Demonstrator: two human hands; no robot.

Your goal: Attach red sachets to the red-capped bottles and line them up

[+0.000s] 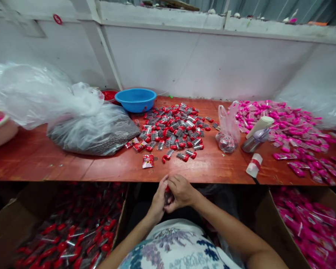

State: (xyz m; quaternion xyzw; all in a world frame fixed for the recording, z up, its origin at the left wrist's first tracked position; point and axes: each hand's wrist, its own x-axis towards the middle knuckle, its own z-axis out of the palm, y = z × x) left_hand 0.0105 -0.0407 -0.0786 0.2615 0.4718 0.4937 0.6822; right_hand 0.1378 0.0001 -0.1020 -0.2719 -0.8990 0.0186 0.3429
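Note:
Just off the table's front edge, my left hand (157,203) and my right hand (181,192) are closed together around a small red-capped clear packet (168,195), mostly hidden by the fingers. Beyond them on the red-brown table (100,170) lies a heap of similar red and clear packets (176,129). A flat red printed sachet (148,161) lies at the near side of the heap, and more such sachets (140,145) rest at its left edge.
A knotted plastic bag (92,130) of dark pieces and a blue basin (136,100) stand left. Right are a small bag (226,140), a bottle (256,140), a paper roll (254,165) and pink packets (285,123). Boxes of red (72,239) and pink packets (313,228) flank my lap.

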